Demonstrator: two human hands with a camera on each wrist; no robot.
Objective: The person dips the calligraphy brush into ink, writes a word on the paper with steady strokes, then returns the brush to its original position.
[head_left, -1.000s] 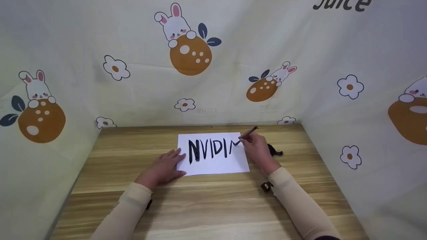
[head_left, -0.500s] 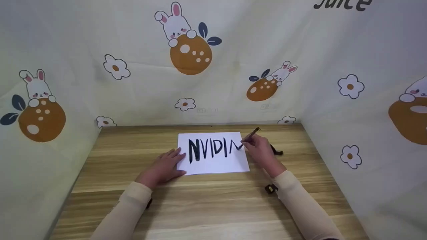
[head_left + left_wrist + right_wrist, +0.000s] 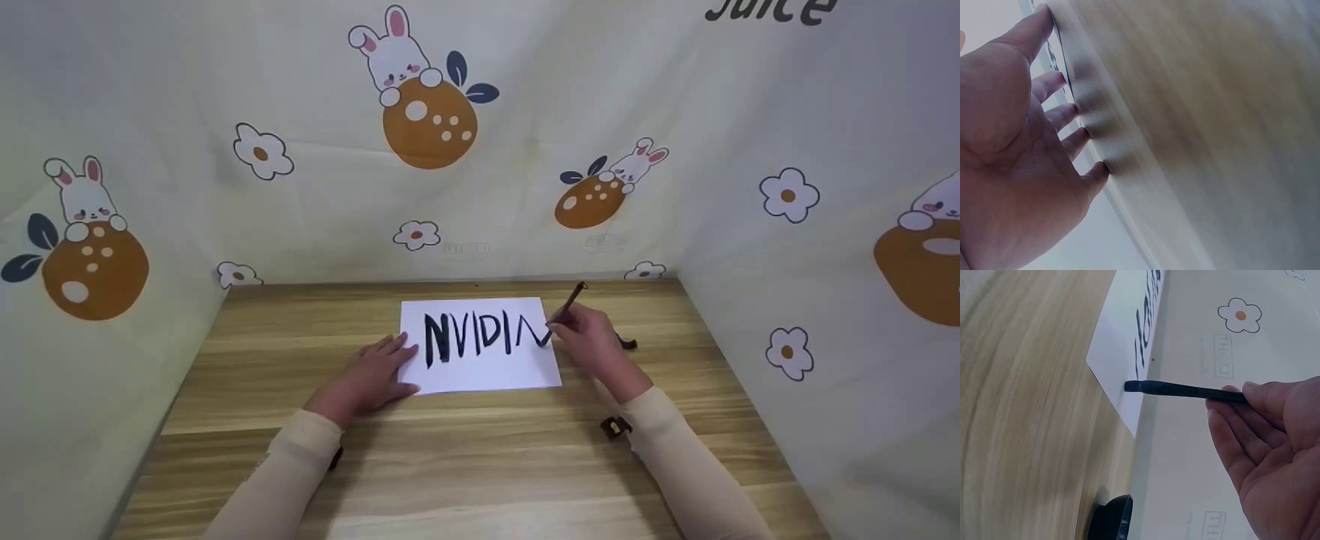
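Note:
A white sheet of paper (image 3: 480, 375) lies on the wooden table with black brushed letters (image 3: 491, 330) reading "NVIDI" and the strokes of a further letter at the right. My left hand (image 3: 375, 373) rests with spread fingers on the sheet's left edge; the left wrist view shows that hand's fingertips (image 3: 1100, 169) against the table and paper edge. Between thumb and fingers, my right hand (image 3: 589, 337) pinches a slim dark paintbrush (image 3: 1176, 389). The black brush tip is on the paper near its right edge, at the lower end of the last stroke.
A black bowl (image 3: 1111, 517) with a curved projecting part stands on the table just right of the paper, mostly hidden behind the right hand in the head view. Pale cloth walls (image 3: 322, 210) printed with rabbits, oranges and flowers enclose the table (image 3: 480, 465) behind and at both sides.
The right hand and paintbrush have moved right and toward the person, lengthening the downward stroke of the last letter. The brush stands more upright. The left hand stays in place.

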